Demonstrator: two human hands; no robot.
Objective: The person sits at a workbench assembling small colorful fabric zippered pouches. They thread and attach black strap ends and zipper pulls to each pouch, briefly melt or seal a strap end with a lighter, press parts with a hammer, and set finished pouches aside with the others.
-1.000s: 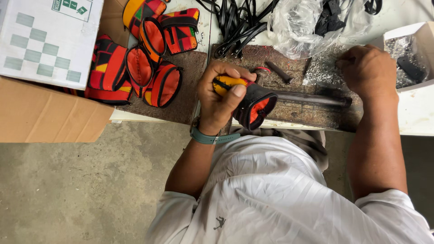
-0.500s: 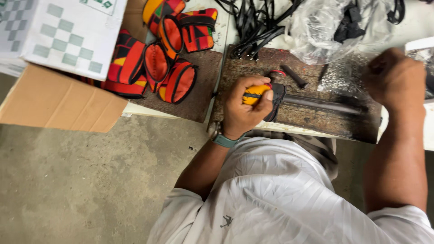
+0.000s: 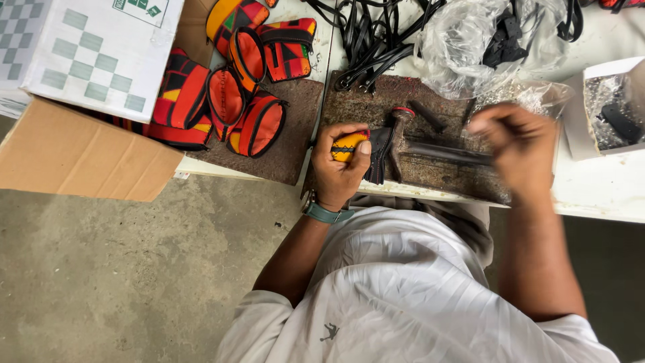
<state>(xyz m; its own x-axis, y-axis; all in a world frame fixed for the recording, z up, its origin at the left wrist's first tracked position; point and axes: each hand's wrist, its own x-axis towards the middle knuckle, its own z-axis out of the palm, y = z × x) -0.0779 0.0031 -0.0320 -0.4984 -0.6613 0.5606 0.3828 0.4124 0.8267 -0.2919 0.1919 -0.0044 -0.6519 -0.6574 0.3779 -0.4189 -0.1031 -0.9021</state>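
Observation:
My left hand (image 3: 339, 168) is closed around a small yellow and orange patterned pouch (image 3: 348, 144) with black trim (image 3: 377, 151), pressing it onto a dark worn work mat (image 3: 376, 101). It wears a teal wristband. My right hand (image 3: 514, 144) is blurred with motion, fingers curled, just above the right end of a long black strap (image 3: 443, 151) that lies across the mat. Whether it holds anything is unclear. A dark tool with a red ring (image 3: 402, 121) lies beside the pouch.
Several finished red, orange and black pouches (image 3: 228, 101) are piled at the left. A brown cardboard box (image 3: 74, 151) and a white checkered box (image 3: 94, 54) stand beyond them. Black straps (image 3: 376, 33), a clear plastic bag (image 3: 470, 47) and a small white box of black parts (image 3: 608, 107) are at the back.
My right hand has come away from the plastic bag at the far right, down toward the strap on the mat. My left hand stays on the pouch.

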